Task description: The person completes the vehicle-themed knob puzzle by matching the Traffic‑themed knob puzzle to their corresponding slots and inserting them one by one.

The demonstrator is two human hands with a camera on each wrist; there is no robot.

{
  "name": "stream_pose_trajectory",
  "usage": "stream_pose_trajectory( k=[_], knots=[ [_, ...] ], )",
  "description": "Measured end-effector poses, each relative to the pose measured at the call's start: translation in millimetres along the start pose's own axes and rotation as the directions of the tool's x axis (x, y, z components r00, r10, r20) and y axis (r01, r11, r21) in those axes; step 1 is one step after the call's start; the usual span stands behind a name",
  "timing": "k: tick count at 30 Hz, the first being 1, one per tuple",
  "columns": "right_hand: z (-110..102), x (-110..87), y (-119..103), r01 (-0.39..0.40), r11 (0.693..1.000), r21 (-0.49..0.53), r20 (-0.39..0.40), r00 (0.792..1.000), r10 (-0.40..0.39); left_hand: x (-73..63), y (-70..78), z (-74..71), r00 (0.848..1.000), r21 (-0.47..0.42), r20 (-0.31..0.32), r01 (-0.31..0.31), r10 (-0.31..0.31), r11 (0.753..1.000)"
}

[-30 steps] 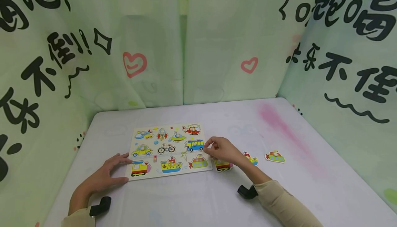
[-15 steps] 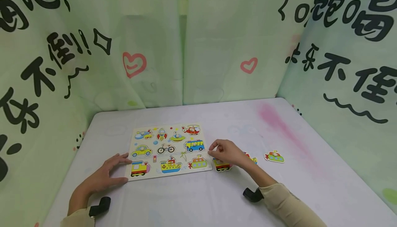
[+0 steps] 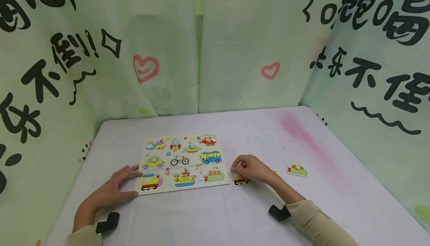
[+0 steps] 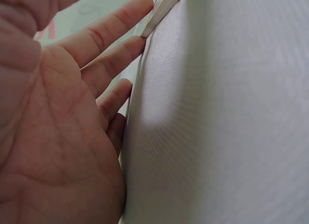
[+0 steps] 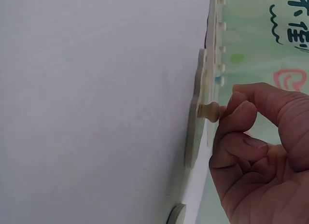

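Note:
A white knob puzzle board [image 3: 199, 168] with vehicle pictures lies on the table. My left hand [image 3: 114, 188] has its fingers extended at the board's left edge, the thumb by the near corner. To the right of the board lies a loose train piece [image 3: 240, 180], partly covered by my right hand [image 3: 252, 167]. In the right wrist view, that hand's curled fingers [image 5: 244, 113] are right beside the piece's wooden knob [image 5: 209, 111]; nothing shows between thumb and forefinger. Only a yellow sliver of the ship piece [image 3: 276, 172] shows behind the right wrist.
Farther right lies a loose green submarine piece [image 3: 297, 170]. A white cloth with a pink stain covers the table [image 3: 188, 220]. Green printed curtains [image 3: 231, 44] close in the back and both sides.
My right hand has moved right and nearer, from beside the bus picture to over the train piece, now hiding most of the ship piece. The left hand and the board keep their places.

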State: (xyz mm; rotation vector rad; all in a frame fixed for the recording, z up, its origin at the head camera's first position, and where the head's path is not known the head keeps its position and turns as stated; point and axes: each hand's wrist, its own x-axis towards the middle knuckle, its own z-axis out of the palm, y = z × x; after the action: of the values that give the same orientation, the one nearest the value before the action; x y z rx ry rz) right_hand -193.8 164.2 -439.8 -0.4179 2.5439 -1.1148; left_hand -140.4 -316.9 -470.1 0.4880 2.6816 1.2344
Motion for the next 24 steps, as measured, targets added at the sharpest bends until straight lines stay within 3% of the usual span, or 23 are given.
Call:
stream_pose_trajectory(
  k=[12,24],
  knots=[
    [-3.5,-2.0,7.3,0.004,1.000,-0.022,0.027,1.000,-0.004,0.1,0.8,1.1,0.999,0.002,0.016,0.042,-0.042,0.999],
    [-4.9,-4.9,12.4,-0.006,1.000,-0.012,0.055,0.998,0.007,-0.6,1.5,-0.9,0.999,0.000,0.015,0.029,-0.029,1.000]
  ],
)
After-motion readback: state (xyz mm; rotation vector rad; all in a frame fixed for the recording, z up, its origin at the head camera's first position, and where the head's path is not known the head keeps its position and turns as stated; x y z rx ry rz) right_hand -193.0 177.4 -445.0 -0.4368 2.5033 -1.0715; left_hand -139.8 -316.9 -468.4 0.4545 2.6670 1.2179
